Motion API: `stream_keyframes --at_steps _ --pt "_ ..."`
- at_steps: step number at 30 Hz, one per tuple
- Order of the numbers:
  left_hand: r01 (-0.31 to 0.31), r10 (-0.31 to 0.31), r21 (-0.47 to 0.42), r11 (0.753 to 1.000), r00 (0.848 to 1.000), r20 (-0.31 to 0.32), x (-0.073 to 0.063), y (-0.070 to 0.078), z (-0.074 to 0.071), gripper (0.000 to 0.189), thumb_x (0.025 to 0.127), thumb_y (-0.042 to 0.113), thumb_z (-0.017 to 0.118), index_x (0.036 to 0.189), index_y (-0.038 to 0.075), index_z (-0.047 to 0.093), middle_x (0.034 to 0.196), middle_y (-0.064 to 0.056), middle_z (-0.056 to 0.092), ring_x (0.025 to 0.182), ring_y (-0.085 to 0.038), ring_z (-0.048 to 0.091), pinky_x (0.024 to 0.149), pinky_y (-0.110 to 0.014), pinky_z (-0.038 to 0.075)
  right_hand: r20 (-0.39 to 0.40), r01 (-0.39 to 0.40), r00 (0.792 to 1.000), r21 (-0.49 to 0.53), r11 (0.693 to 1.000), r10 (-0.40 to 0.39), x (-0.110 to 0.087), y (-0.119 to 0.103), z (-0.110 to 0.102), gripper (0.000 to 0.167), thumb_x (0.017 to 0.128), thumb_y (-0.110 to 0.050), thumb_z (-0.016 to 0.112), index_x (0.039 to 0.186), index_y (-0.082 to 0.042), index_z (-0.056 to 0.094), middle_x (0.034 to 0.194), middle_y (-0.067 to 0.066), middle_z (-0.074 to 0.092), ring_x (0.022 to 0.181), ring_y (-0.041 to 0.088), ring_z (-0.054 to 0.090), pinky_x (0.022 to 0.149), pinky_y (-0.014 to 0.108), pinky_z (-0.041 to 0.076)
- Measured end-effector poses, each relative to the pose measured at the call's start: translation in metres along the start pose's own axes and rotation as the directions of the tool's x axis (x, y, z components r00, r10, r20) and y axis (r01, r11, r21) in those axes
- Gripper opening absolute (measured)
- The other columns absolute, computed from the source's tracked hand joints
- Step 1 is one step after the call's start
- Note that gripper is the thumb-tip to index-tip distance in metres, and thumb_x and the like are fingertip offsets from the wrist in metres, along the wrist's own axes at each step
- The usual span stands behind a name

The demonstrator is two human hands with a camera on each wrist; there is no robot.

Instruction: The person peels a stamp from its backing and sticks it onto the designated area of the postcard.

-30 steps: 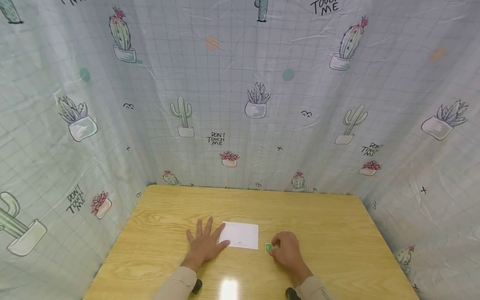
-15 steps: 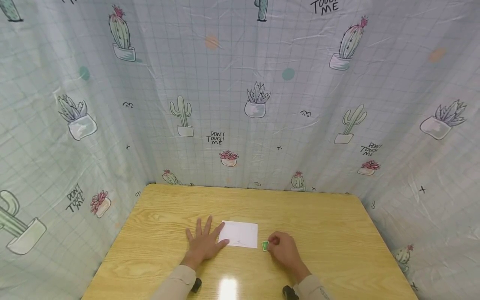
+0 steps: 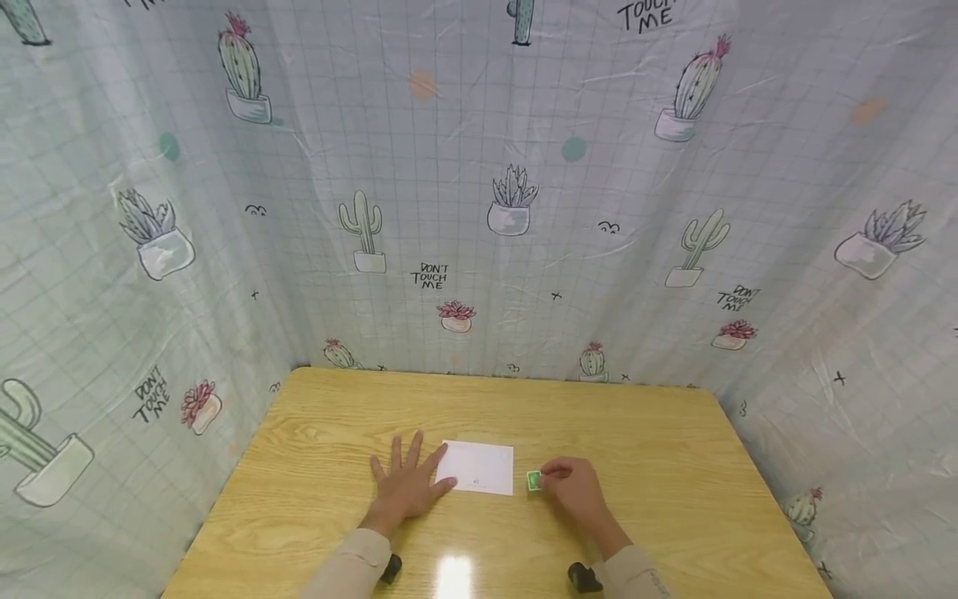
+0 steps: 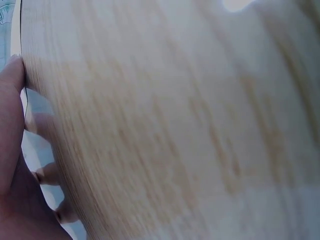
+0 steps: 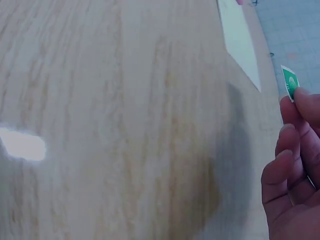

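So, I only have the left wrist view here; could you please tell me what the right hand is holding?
Observer: The right hand is pinching a small green square.
Operator: Thank you. And what is the left hand touching, please?
Observer: The thumb lies on the left end of a white card.
Operator: Would you say the green square is over that card?
Observer: No, in the head view it is to the card's right, with a strip of table showing between them.
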State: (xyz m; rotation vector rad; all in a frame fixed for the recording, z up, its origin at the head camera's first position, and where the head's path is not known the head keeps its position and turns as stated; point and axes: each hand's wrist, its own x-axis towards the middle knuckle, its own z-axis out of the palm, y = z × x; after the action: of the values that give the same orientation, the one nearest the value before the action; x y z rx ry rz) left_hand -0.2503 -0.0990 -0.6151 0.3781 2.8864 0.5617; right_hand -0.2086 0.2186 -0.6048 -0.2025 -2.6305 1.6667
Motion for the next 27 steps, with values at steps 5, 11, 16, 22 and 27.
stream_keyframes --at_steps 5,11,16,22,27 --pt "0.0 0.0 0.006 1.0 1.0 -0.006 0.001 -0.001 0.001 0.071 0.1 0.07 0.049 0.161 0.035 0.039 0.177 -0.014 0.014 0.16 -0.054 0.001 0.112 -0.089 -0.004 0.02 0.0 1.0 0.066 0.998 -0.001 0.0 -0.008 -0.007 0.011 0.087 0.0 0.076 0.098 0.002 0.077 0.084 0.009 0.072 0.07 0.015 0.062 0.061 0.026 0.055" --pt "0.0 0.0 0.003 1.0 1.0 -0.01 0.002 -0.002 0.003 0.071 0.099 0.071 0.049 0.161 0.036 0.039 0.176 -0.014 0.014 0.16 -0.055 0.001 0.112 -0.089 -0.005 0.009 -0.025 1.0 0.124 0.992 0.025 0.0 -0.016 -0.009 0.013 0.088 0.0 0.076 0.1 0.001 0.078 0.082 0.009 0.072 0.066 0.015 0.058 0.055 0.026 0.051" --pt "0.004 -0.004 0.009 1.0 1.0 -0.004 0.002 -0.001 0.004 0.071 0.099 0.07 0.049 0.16 0.036 0.04 0.176 -0.013 0.015 0.16 -0.054 0.001 0.112 -0.09 -0.005 -0.005 -0.025 1.0 0.111 0.994 0.026 -0.001 -0.019 -0.01 0.013 0.088 -0.004 0.078 0.1 0.0 0.079 0.082 0.009 0.073 0.065 0.013 0.056 0.053 0.023 0.048" --pt "0.01 -0.01 0.012 1.0 1.0 0.001 0.001 -0.001 0.002 0.07 0.1 0.069 0.049 0.161 0.035 0.04 0.177 -0.013 0.014 0.161 -0.054 0.0 0.113 -0.089 -0.004 -0.015 -0.01 1.0 0.101 0.995 0.012 -0.002 -0.023 -0.012 0.013 0.09 -0.006 0.077 0.102 0.0 0.079 0.082 0.006 0.072 0.067 0.014 0.058 0.058 0.027 0.053" --pt "0.01 -0.01 0.011 1.0 1.0 0.002 0.0 -0.001 0.0 0.069 0.1 0.067 0.051 0.161 0.035 0.039 0.177 -0.013 0.014 0.161 -0.054 0.0 0.113 -0.088 -0.005 -0.008 -0.03 0.999 0.123 0.992 0.032 -0.001 -0.028 -0.014 0.014 0.093 -0.005 0.074 0.106 0.001 0.079 0.084 0.005 0.073 0.071 0.014 0.06 0.063 0.029 0.055"
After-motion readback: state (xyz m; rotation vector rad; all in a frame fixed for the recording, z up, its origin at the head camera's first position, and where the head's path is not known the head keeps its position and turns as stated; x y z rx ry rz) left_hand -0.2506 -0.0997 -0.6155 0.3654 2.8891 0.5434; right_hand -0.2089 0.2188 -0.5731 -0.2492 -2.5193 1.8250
